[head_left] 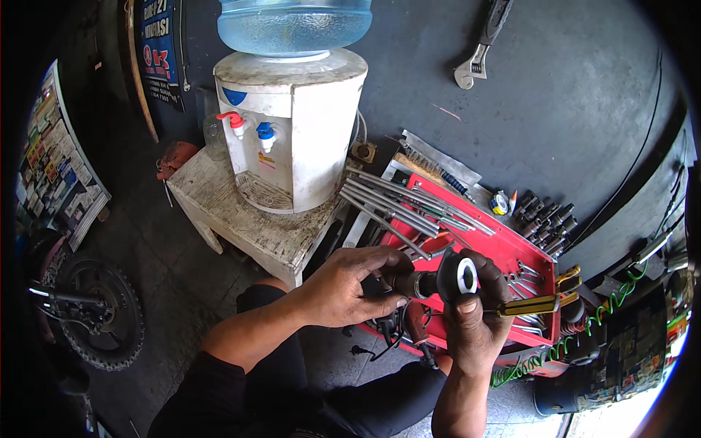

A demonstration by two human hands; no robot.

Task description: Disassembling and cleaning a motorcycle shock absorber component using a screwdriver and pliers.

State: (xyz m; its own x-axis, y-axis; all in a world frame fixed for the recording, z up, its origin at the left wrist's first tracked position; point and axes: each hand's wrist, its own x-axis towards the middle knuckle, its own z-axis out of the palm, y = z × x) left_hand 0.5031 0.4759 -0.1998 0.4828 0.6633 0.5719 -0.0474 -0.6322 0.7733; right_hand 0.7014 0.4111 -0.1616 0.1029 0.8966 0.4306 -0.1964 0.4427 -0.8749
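Note:
In front of my chest, both hands hold a dark round part [447,276] with a pale ring on its face and a metal-banded neck; I cannot tell its exact kind. My left hand [361,288] closes thumb and fingers around the neck end. Around the wide end curl the fingers of my right hand [478,321], with the thumb pressed just below the pale ring [467,276]. A yellow-handled screwdriver [531,305] shows right beside my right hand; whether that hand touches it is hidden. Dark grime covers my fingers.
Beyond my hands is a red tool tray [520,244] with wrenches [524,279] and long metal rods [398,208]. At left, a water dispenser [310,135] stands on a worn table [274,233]. A green coiled hose [537,356] hangs at right; a wheel [102,314] stands far left.

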